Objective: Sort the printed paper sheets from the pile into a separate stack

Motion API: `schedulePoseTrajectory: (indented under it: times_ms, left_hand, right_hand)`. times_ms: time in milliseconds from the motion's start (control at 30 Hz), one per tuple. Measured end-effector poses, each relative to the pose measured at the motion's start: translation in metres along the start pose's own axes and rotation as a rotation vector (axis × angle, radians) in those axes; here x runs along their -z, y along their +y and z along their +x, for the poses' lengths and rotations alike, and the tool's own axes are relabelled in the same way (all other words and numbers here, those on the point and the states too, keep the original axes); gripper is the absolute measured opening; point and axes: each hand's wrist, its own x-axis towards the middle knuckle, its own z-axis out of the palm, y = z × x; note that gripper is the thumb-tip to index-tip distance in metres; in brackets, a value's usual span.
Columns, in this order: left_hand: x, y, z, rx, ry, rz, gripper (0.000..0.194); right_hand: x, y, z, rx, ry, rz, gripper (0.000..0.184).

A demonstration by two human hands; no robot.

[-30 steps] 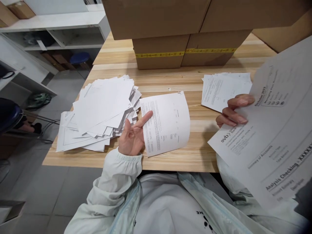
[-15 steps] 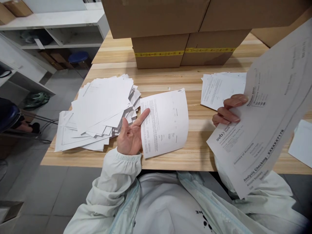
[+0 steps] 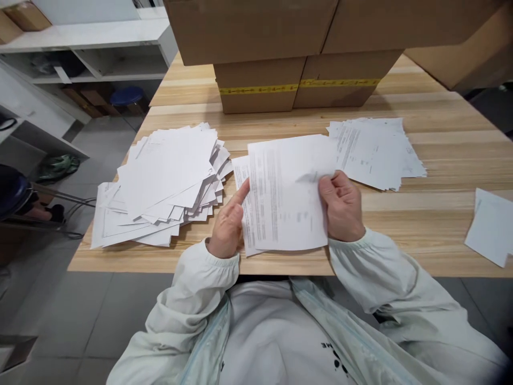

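My right hand (image 3: 344, 207) pinches the right edge of a printed sheet of paper (image 3: 292, 198), thumb on top. This sheet lies over a second printed sheet (image 3: 249, 235), of which only the left and lower edges show. My left hand (image 3: 227, 227) is closed at the left edge of the lower sheet, index finger stretched along it; some of its fingers are hidden. A thick, untidy pile of papers (image 3: 168, 171) is left of my left hand. Beyond my right hand lies a smaller, fanned stack of printed sheets (image 3: 371, 152).
Taped cardboard boxes (image 3: 260, 75) are stacked at the back of the wooden table (image 3: 420, 214). More white paper (image 3: 491, 227) lies near the right front. A white shelf (image 3: 120, 37) and a blue stool (image 3: 127, 96) stand on the left. Part of a person's foot (image 3: 56, 211) shows at far left.
My right hand has come down and left, bringing its sheet from the raised right side over the sheet at my left hand. The sheet now shows a different printed side.
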Motion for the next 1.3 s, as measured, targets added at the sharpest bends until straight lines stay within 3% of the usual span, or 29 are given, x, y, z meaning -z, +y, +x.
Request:
schedulePoseTrajectory:
  times_ms: [100,233,333,433,533,600,667,867,1300]
  left_hand:
    - [-0.009,-0.007,-0.002,-0.092,-0.004,0.079,0.048]
    - [-0.013,-0.001,-0.005,-0.134,0.052,0.128,0.038]
    - [-0.016,0.007,-0.007,-0.178,0.053,0.127,0.037]
    - [-0.025,0.017,-0.008,-0.257,0.063,0.109,0.059]
    - [-0.034,0.024,-0.01,-0.265,0.099,0.102,0.092]
    - [-0.034,0.023,-0.01,-0.231,0.12,0.126,0.099]
    - [-0.029,0.018,-0.008,-0.208,0.118,0.159,0.091]
    - [-0.017,0.0,0.001,-0.303,0.095,0.219,0.041]
    - [-0.023,-0.003,0.0,-0.337,0.108,0.242,0.032]
  right_hand:
    - [-0.007,0.007,-0.006,0.065,-0.002,-0.132,0.026]
    - [-0.001,0.009,0.002,0.206,0.067,-0.188,0.036]
    - [0.005,0.005,0.008,0.181,-0.059,-0.097,0.059]
    - [0.006,0.0,0.005,0.105,-0.209,-0.081,0.044]
    - [0.002,-0.004,-0.005,0.236,-0.097,-0.14,0.024]
    - [0.0,-0.004,-0.009,0.32,-0.012,-0.191,0.017]
    - [-0.002,-0.003,-0.011,0.337,0.011,-0.216,0.016]
    - [-0.009,0.004,-0.015,0.292,-0.068,-0.128,0.019]
    - [-0.007,0.001,-0.021,0.262,-0.057,-0.156,0.029]
